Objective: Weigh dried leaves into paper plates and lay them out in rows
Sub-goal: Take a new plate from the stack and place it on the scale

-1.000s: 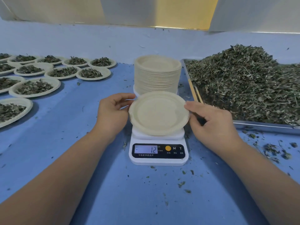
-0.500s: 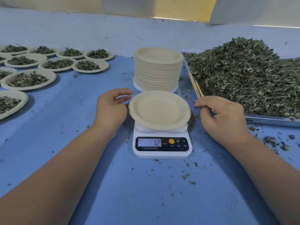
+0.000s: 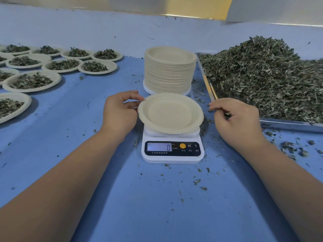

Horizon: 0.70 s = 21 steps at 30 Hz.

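Observation:
An empty paper plate rests on the white digital scale, whose display reads 0. My left hand pinches the plate's left rim between thumb and forefinger. My right hand hovers to the right of the plate, apart from it, fingers loosely curled with nothing in them, at the near corner of the metal tray. The tray holds a big heap of dried leaves. Behind the scale stands a tall stack of empty paper plates. Plates filled with leaves lie in rows at the left.
Everything sits on a blue table cover. Loose leaf crumbs are scattered in front of the tray and around the scale. A nearer filled plate lies at the left edge. A pale wall runs along the back.
The scale's reading went from -12 to 0. My right hand drew back from the plate's right rim toward the tray. My left hand closed onto the left rim.

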Motion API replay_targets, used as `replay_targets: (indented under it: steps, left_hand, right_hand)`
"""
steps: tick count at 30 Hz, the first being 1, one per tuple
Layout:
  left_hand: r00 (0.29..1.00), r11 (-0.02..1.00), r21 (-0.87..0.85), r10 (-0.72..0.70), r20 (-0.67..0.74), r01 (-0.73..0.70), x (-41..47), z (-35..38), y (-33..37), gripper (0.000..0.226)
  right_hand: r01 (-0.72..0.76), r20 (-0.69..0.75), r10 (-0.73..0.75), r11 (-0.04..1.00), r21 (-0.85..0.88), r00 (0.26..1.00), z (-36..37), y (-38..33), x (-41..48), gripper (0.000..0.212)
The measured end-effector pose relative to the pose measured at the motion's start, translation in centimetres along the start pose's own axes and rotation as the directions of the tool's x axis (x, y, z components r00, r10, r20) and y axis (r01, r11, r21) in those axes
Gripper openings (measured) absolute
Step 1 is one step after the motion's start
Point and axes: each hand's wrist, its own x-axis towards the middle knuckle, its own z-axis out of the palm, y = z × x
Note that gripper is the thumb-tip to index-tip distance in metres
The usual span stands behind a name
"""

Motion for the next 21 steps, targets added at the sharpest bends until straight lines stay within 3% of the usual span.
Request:
replay_targets:
  steps: [14,17,21]
  left_hand:
    - [0.992,0.998,-0.028,-0.056,-0.111,0.053,0.4,-0.3,-0.4,0.059]
    - [0.990,0.987,0.097,0.132,-0.059,-0.125,-0.4,-0.2,1.0,0.060]
    - [0.945,0.937,0.122,0.320,0.068,-0.327,-1.6,1.0,3.4,0.059]
  right_hand:
    - [0.016,-0.013,-0.016,1.000,0.017,1.000,0.2,0.2,0.0,0.024]
    - [0.013,-0.019,-0.013,1.000,0.004,1.000,0.3,0.3,0.0,0.024]
    - [0.000,-0.021,0.001,1.000,0.006,1.000,0.6,0.0,0.3,0.024]
